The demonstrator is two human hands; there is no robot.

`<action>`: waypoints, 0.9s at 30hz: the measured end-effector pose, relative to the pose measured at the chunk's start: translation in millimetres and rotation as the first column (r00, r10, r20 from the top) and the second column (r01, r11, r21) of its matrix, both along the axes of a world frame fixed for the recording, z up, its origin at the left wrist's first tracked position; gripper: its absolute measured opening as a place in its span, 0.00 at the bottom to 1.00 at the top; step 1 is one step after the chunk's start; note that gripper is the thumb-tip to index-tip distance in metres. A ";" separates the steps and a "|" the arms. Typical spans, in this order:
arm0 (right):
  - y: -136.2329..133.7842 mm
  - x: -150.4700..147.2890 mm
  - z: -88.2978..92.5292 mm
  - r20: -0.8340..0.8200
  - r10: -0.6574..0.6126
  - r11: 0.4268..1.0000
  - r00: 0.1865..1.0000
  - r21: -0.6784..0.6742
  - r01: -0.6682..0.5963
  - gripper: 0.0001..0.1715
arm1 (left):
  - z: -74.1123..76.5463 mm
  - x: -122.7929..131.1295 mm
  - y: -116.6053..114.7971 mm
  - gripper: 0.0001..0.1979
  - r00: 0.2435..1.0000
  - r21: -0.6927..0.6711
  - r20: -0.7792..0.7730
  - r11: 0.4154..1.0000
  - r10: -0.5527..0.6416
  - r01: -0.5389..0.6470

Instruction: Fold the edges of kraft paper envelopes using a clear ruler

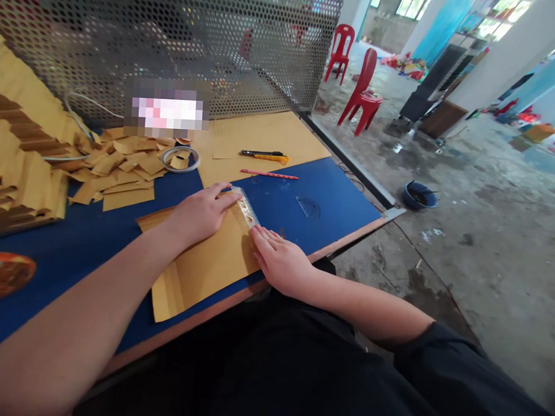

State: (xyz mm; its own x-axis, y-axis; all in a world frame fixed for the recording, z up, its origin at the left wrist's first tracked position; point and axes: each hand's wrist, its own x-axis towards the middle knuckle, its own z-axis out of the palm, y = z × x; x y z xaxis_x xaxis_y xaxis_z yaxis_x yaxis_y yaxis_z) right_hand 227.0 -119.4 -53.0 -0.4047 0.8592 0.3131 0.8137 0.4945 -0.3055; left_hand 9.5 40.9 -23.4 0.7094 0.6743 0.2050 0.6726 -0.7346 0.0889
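Observation:
A folded sheet of brown kraft paper [209, 269] lies at the near edge of the blue table, with a creased flap along its left side. Across its right end rests a clear plastic ruler [246, 209] with cut-out shapes. My left hand [201, 214] lies on the paper, two fingers stretched out and apart near the ruler's far end. At the ruler's near end, my right hand [281, 262] has its fingers pressed together on the ruler and the paper's edge; its thumb is partly hidden.
Beyond my hands lie a pink pencil [270, 175], an orange box cutter [264, 156] and a roll of tape [181, 159]. A clear protractor [308, 207] is to the right. Folded kraft pieces [22, 151] pile up left. A perforated metal panel [248, 51] stands behind.

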 end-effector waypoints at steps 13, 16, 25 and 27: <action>-5.3 -15.8 8.7 0.092 0.040 0.998 0.995 -0.050 -0.035 0.29 | 7.7 -8.2 5.1 0.25 0.998 -0.117 0.034 0.992 -0.045 0.049; -8.0 -15.6 13.0 0.099 0.061 0.996 0.993 -0.067 -0.054 0.32 | 5.1 -7.5 7.8 0.26 0.998 -0.121 0.010 0.991 -0.054 0.055; -9.2 -15.0 19.6 0.126 0.082 0.995 0.989 -0.074 -0.073 0.38 | 6.6 -5.6 5.8 0.29 0.996 -0.091 -0.075 0.995 -0.055 0.048; -9.5 -14.1 19.7 0.135 0.093 0.994 0.986 -0.065 -0.085 0.36 | 9.4 -5.1 4.4 0.29 0.995 -0.107 -0.090 0.994 -0.040 0.030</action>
State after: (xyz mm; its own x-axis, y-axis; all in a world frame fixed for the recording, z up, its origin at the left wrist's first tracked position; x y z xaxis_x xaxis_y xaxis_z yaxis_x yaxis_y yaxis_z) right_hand 212.9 -128.9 -33.3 -0.5163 0.8330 0.1990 0.8034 0.5515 -0.2243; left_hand 4.5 45.3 -14.0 0.7456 0.6630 0.0671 0.6554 -0.7478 0.1060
